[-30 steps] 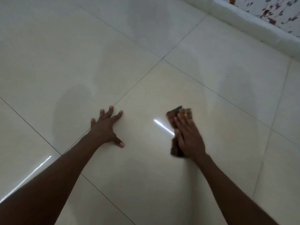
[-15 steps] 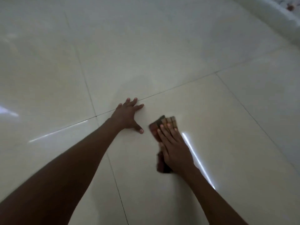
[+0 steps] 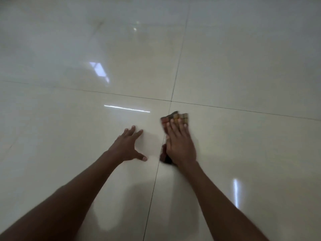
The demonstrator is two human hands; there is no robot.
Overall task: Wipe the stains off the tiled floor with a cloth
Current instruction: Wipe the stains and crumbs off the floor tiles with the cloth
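The person leans over a glossy cream tiled floor point(image 3: 243, 63), both bare arms stretched forward and down. The right hand point(image 3: 180, 145) lies flat on a cloth point(image 3: 175, 117), fingers point(image 3: 173, 126) straight and close together, pressing it to the tile. The grip here is a flat press, not a pinch: nothing curls round the fabric. The cloth is dark, with a chequered patch of brown, orange and tan showing beyond the fingertips; a darker fold sticks out near the wrist on the thumb side. Most of it is hidden under the palm, and its edges look blurred.

The cloth sits just right of the long grout line point(image 3: 175, 80) that runs away from the person, and just short of the spot where that line crosses a second grout line point(image 3: 243, 110) running side to side. So it lies in the near right tile of the four that meet there, close to that tile's far left corner.

The left hand point(image 3: 128, 146) rests on the neighbouring tile, left of the long line, fingers spread wide and thumb thrust out toward the cloth. It holds nothing and props the person up. The two hands are near each other but apart, with the grout line between them.

Bright streaks of reflected light point(image 3: 126, 108) lie on the tiles beyond the left hand. I cannot pick out any stain on the shiny surface.
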